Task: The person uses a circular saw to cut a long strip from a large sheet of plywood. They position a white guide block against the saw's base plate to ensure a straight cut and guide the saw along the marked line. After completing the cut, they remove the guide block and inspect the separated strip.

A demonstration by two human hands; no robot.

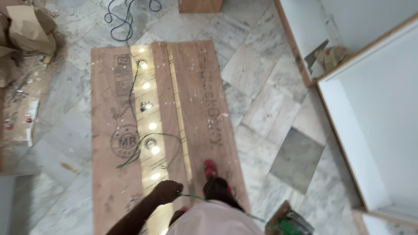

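My left hand (167, 191) is closed around a thin green wire (143, 146) near the bottom edge of the view. The wire loops up over a large brown plywood sheet (204, 87) that lies flat on the marble floor. A glossy narrow panel (148, 109) with a row of bright light spots lies lengthwise on the sheet. A thin pale wooden strip (178, 109) runs beside it. My foot in a red sandal (210, 169) stands on the sheet to the right of my left hand. My right hand is out of sight.
White open cabinet boxes (383, 130) stand at the right. A green power tool (289, 226) sits at the bottom right. A blue cable (122, 21) coils at the top. Torn cardboard (26, 30) and small hardware lie at the left. A grey tile (298, 159) rests on the floor.
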